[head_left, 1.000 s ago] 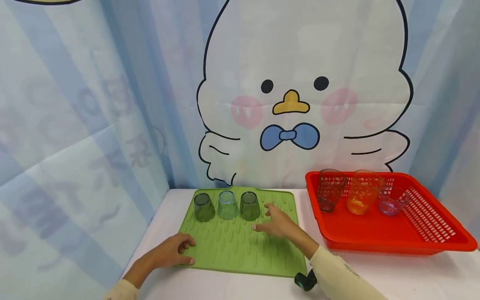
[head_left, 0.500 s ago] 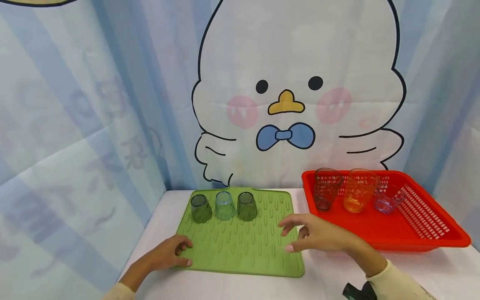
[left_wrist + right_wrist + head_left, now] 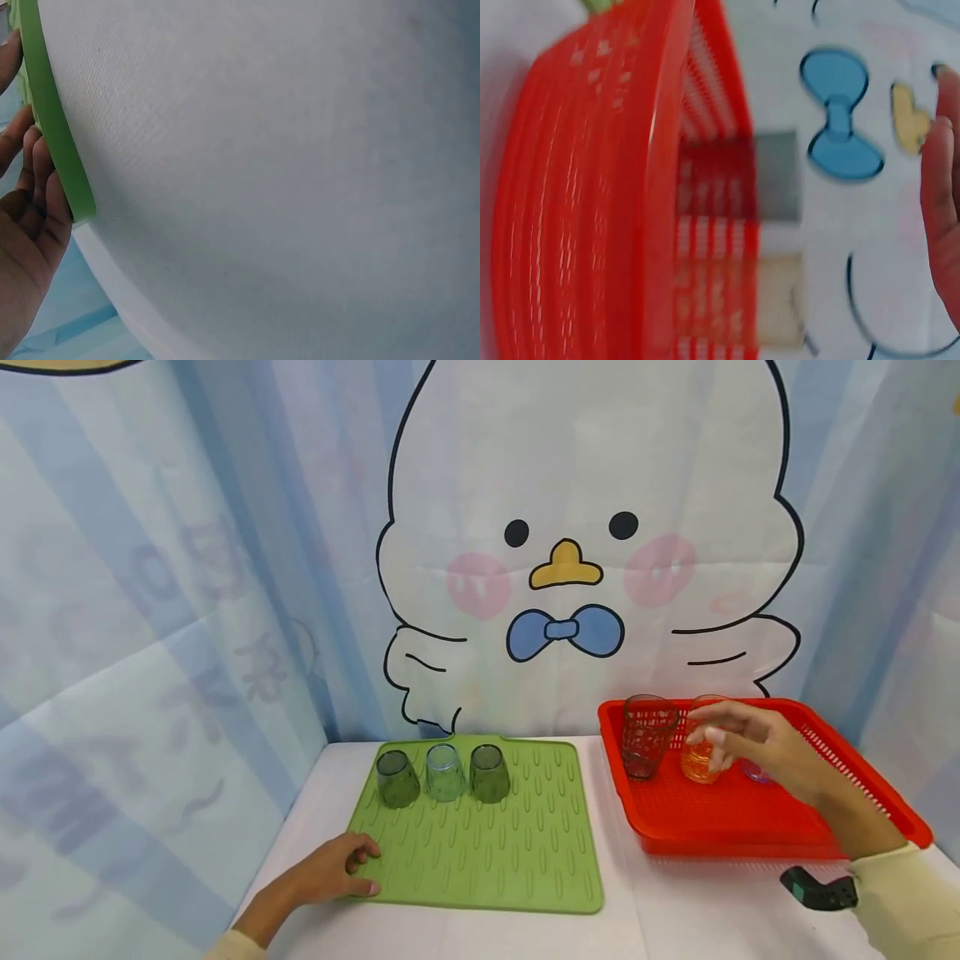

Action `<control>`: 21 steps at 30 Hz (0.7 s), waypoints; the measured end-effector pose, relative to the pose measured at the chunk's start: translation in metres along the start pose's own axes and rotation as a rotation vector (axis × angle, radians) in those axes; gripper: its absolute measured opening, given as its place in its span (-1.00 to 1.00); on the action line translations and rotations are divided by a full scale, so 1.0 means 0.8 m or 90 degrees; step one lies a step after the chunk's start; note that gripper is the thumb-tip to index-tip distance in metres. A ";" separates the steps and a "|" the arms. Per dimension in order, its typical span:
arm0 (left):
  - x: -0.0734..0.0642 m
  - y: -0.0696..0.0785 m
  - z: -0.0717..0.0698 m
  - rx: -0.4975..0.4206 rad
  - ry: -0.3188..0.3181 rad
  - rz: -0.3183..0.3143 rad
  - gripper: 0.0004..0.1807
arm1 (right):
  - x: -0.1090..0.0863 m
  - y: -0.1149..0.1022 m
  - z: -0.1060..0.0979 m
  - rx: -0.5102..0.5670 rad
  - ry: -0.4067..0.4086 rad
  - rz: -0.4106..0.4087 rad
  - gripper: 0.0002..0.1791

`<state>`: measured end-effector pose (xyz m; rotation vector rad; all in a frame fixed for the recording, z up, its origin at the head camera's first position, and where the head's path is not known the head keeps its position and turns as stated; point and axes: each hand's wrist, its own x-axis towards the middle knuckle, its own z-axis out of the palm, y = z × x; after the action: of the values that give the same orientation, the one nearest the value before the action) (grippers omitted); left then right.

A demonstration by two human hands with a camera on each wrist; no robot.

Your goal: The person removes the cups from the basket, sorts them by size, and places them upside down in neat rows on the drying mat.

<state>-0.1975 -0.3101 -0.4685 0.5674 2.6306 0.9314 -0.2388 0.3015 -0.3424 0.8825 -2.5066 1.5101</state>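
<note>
My left hand (image 3: 333, 868) rests loosely at the near left corner of a green drying mat (image 3: 480, 852). In the left wrist view its fingers lie along the mat's edge (image 3: 56, 127). Three upturned glasses stand in a row at the back of the mat: a dark one (image 3: 397, 779), a pale bluish one (image 3: 445, 774) and another dark one (image 3: 489, 775). Over the red basket (image 3: 645, 843), my right hand (image 3: 772, 752) holds nothing, fingers loosely bent. It partly covers an orange glass (image 3: 697, 767) and a purple glass (image 3: 755, 772). A tall grey glass (image 3: 647, 739) stands left of them.
A white-covered table (image 3: 547, 935) carries the mat and, to its right, the basket. Behind hangs a curtain (image 3: 570, 677) with a cartoon bird; another striped curtain (image 3: 150, 693) closes off the left side. A black device (image 3: 817, 890) is strapped at the right wrist.
My right hand has moved right, from beside the right dark glass on the mat to above the basket. The left hand stays at the mat's edge, and the view has shifted slightly.
</note>
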 end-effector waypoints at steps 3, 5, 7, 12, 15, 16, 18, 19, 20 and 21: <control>0.000 0.000 0.000 -0.001 -0.002 0.000 -0.52 | -0.005 0.025 -0.030 -0.060 0.099 0.074 -0.75; 0.001 0.000 0.000 0.001 -0.001 -0.001 -0.52 | -0.009 0.043 -0.046 -0.092 0.136 0.120 -0.73; 0.001 0.001 0.000 0.002 0.000 -0.003 -0.51 | -0.013 0.059 -0.060 -0.133 0.150 0.175 -0.64; 0.002 0.001 0.000 0.003 0.004 -0.004 -0.51 | -0.019 0.089 -0.079 -0.220 0.119 0.270 -0.25; 0.002 0.000 0.002 0.005 0.010 -0.005 -0.51 | -0.022 0.102 -0.087 -0.241 0.085 0.306 -0.11; 0.002 0.000 0.002 0.005 0.012 -0.007 -0.51 | -0.023 0.106 -0.090 -0.251 0.074 0.318 -0.07; 0.002 -0.001 0.004 0.006 0.015 -0.009 -0.51 | -0.025 0.113 -0.095 -0.261 0.051 0.334 -0.01; 0.002 -0.002 0.004 0.006 0.016 -0.011 -0.51 | -0.026 0.117 -0.097 -0.262 0.038 0.343 0.01; 0.002 -0.002 0.004 0.006 0.016 -0.012 -0.51 | -0.027 0.121 -0.099 -0.266 0.026 0.349 0.04; 0.002 -0.002 0.005 0.004 0.016 -0.013 -0.51 | -0.028 0.125 -0.101 -0.273 0.016 0.353 0.06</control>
<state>-0.1982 -0.3084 -0.4726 0.5341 2.6572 0.9296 -0.2889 0.4130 -0.3881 0.1069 -3.0337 0.9780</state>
